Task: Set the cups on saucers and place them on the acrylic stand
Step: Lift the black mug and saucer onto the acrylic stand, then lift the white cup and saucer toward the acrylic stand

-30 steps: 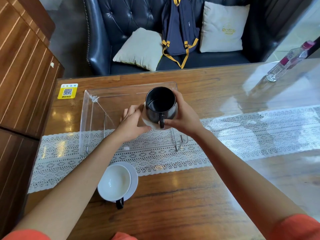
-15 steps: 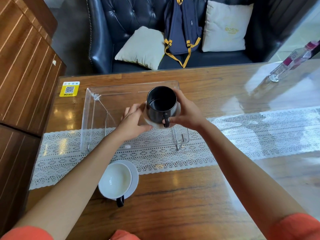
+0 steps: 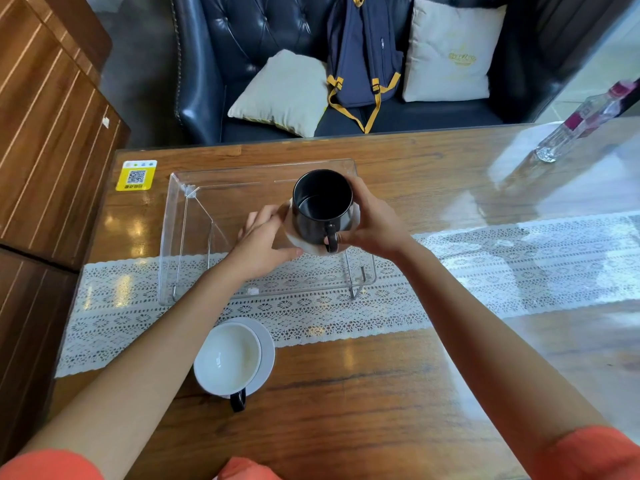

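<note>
Dark tufted leather seating (image 3: 263, 32) fills the far background, holding two pale cushions (image 3: 282, 88) and a navy backpack (image 3: 363, 53) with yellow straps. Nearer, the glossy wooden table (image 3: 363, 393) spans the view, crossed left to right by a white lace runner (image 3: 519, 258). On the far left of the table sits a yellow QR sticker (image 3: 136, 175); at the far right a clear bottle (image 3: 585, 123) stands well apart from the work.

A clear acrylic stand (image 3: 194, 237) rests half on the runner. Over its right part, the left hand (image 3: 263, 244) and right hand (image 3: 374, 223) each keep a grip clamped on the rim of a white saucer (image 3: 298, 239) carrying a black cup (image 3: 322, 206), handle pointing near. Whether the saucer touches the stand's top I cannot tell.

Near the table's front edge, left of centre, a white cup (image 3: 227, 358) with a black handle sits on a second saucer (image 3: 266, 355), just beside the left forearm.
</note>
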`<state>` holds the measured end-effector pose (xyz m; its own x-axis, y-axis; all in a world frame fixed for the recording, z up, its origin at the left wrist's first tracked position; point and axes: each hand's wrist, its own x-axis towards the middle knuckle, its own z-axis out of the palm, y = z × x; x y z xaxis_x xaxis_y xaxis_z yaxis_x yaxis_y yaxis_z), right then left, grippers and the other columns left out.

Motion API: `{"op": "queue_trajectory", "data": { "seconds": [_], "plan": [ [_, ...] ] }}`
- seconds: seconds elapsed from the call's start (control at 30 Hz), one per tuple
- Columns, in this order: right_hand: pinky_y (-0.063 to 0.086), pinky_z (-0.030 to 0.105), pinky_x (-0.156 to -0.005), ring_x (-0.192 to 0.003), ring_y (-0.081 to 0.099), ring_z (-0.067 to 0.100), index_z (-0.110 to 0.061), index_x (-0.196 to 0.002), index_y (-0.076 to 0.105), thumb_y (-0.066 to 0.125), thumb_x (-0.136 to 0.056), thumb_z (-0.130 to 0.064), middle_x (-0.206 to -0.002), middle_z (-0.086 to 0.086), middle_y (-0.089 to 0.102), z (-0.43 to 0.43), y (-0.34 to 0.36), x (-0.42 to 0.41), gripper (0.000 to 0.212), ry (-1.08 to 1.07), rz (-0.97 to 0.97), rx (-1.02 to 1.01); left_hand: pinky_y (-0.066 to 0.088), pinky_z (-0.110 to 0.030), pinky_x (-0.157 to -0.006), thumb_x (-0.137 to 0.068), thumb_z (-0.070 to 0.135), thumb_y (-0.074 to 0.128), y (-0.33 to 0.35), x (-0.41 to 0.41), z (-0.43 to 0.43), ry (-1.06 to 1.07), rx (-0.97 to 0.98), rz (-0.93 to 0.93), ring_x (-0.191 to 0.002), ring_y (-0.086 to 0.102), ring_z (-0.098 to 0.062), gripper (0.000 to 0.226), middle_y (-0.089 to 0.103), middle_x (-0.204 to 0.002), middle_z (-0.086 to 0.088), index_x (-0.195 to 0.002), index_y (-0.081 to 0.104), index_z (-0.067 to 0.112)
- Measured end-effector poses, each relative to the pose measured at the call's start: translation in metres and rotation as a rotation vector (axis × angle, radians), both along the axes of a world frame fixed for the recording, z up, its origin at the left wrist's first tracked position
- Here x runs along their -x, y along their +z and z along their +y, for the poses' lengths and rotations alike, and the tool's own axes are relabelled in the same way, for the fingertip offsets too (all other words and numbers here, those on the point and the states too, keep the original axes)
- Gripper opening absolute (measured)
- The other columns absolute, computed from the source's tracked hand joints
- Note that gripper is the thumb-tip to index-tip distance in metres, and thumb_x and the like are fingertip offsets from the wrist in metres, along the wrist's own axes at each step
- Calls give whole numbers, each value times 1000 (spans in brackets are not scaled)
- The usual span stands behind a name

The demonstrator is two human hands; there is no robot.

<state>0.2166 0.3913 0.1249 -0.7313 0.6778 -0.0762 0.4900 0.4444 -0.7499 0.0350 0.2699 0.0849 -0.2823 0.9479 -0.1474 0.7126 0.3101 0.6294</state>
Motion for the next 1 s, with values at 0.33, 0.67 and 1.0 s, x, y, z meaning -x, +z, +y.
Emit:
{"op": "queue_trajectory", "data": {
  "seconds": [0.33,0.67,1.0],
  "plan": [
    [36,29,-111,-139,37,14,-12,-148,20,79,-72,-17,-151,3,38,-16,-10,-13,96,-31,190,128,21,-31,-108,-80,36,66,14,-7,-15,27,-23,-164,-131,18,-4,84,14,-149,12,-145,14,24],
    [47,11,-65,-78,64,12,-22,-86,58,55,-86,-2,-83,-6,66,-135,-95,-95,20,-341,159,315,45,-23,-67,-84,16,49,-10,-22,-193,267,-353,66,-74,54,-6,12,61,-78,0,-85,61,13],
    [50,36,-90,-98,61,17,-24,-115,59,54,-94,-31,-101,-3,64,-200,-114,-19,22,-164,-68,699,45,-29,-84,-87,39,53,-79,3,-246,779,138,-862,-102,54,-7,45,52,-122,6,-130,47,25]
  ]
}}
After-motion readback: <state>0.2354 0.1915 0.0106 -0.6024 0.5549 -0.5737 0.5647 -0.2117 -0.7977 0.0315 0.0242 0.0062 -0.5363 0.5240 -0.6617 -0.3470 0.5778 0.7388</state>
